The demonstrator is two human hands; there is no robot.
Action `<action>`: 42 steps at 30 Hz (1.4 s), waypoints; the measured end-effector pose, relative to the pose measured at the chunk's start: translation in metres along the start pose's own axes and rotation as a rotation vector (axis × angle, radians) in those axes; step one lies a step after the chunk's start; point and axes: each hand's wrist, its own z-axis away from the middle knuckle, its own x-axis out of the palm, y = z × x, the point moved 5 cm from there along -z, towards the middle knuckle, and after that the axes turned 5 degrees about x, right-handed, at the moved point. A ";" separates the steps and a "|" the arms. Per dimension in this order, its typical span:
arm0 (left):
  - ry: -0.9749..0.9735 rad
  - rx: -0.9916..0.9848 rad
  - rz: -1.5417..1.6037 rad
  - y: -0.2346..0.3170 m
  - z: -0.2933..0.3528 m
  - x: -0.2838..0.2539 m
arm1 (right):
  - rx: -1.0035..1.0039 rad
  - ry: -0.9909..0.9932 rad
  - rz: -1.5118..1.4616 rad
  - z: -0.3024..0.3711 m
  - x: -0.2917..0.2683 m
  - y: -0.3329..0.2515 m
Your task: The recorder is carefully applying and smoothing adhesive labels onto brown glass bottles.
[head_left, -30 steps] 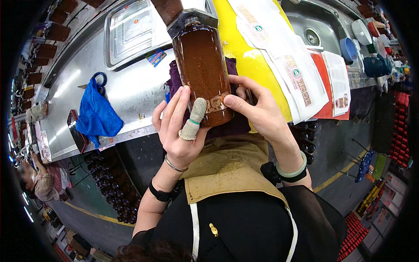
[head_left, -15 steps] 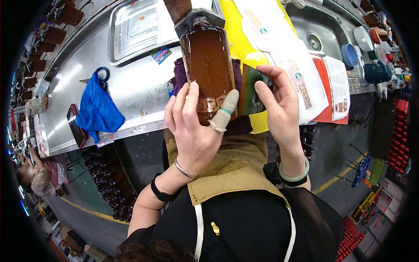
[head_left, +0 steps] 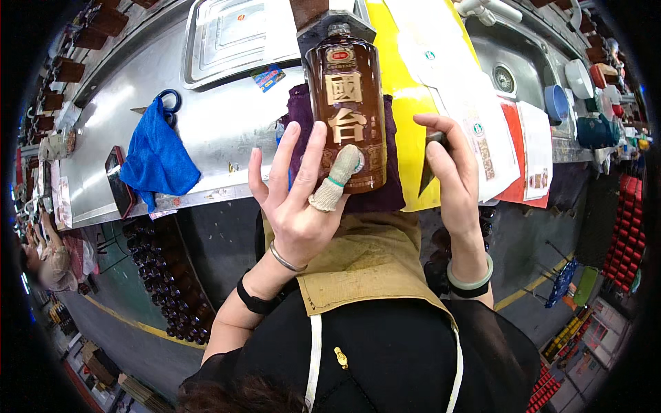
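Note:
A brown glass bottle (head_left: 368, 103), its lettered front facing up, lies on a dark purple cloth (head_left: 394, 165) with its neck pointing away from me. My left hand (head_left: 296, 213) is at its lower left, fingers spread and stretched out. A fabric finger cot (head_left: 327, 194) covers the left thumb, which rests over the bottle's lower front; whether the other fingertips touch the glass I cannot tell. To the right of the bottle, my right hand (head_left: 456, 175) pinches a thin, dark flat piece (head_left: 426, 177), seen nearly edge-on and partly hidden by the fingers.
A dark metal block (head_left: 361, 26) stands behind the bottle neck. Left on the steel table are a blue cloth (head_left: 162, 162), scissors (head_left: 172, 102), a phone (head_left: 117, 180) and a metal tray (head_left: 196, 48). Right are a yellow sheet (head_left: 406, 103), white papers (head_left: 451, 76) and a sink (head_left: 527, 65).
The bottle has turned from its plain side to its lettered front. My left fingers have spread wider. The flat piece in my right hand has moved away from the bottle and tilted edge-on.

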 end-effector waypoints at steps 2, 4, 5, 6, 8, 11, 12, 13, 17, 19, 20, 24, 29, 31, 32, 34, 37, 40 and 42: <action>0.003 -0.083 0.026 -0.009 0.013 0.007 | -0.110 -0.038 0.172 0.001 0.007 -0.007; -0.006 -0.179 0.085 -0.017 0.024 0.012 | -0.065 -0.054 0.225 0.001 0.011 -0.004; -0.038 -0.199 0.079 -0.018 0.026 0.012 | -0.050 -0.046 0.216 0.000 0.011 -0.003; -0.070 -0.219 0.073 -0.020 0.028 0.012 | -0.036 -0.037 0.207 0.000 0.012 -0.002; -0.139 -0.254 0.011 -0.019 0.027 0.012 | -0.038 -0.030 0.207 -0.001 0.013 0.001; 0.010 -0.331 0.143 -0.021 0.021 0.008 | -0.050 -0.023 0.229 -0.001 0.014 0.000; 0.081 -0.367 0.197 -0.021 0.017 0.006 | -0.065 -0.027 0.221 -0.002 0.015 0.000; 0.103 -0.371 0.197 -0.020 0.012 0.002 | -0.079 -0.030 0.214 -0.002 0.016 0.000; 0.050 -0.248 0.113 -0.019 0.008 0.014 | -0.136 -0.037 0.181 -0.003 0.016 -0.004; 0.051 -0.092 -0.051 -0.005 0.003 0.004 | -0.124 -0.022 0.161 -0.002 0.015 -0.001; 0.051 -0.015 -0.131 0.002 0.001 0.000 | -0.106 -0.009 0.145 -0.002 0.015 0.001; 0.056 -0.127 -0.017 -0.001 -0.001 -0.001 | -0.095 0.036 0.103 0.000 0.011 0.005; 0.052 -0.230 0.114 -0.014 0.017 0.008 | -0.079 0.039 0.101 -0.001 0.008 0.008; 0.062 -0.268 0.166 -0.019 0.017 0.014 | -0.089 0.030 0.094 -0.001 0.011 0.008; 0.037 -0.261 0.188 -0.019 0.017 0.015 | -0.095 0.027 0.091 -0.001 0.012 0.007; -0.011 -0.244 0.233 -0.018 0.015 0.014 | -0.070 0.016 0.076 0.000 0.016 0.006; 0.000 -0.212 0.234 -0.013 0.012 0.007 | -0.058 -0.004 0.066 0.001 0.019 0.008; 0.029 -0.266 0.336 -0.012 0.009 0.003 | 0.003 -0.019 0.045 0.002 0.021 0.009; 0.063 -0.336 0.443 -0.014 0.008 0.004 | 0.023 -0.010 0.049 0.003 0.021 0.010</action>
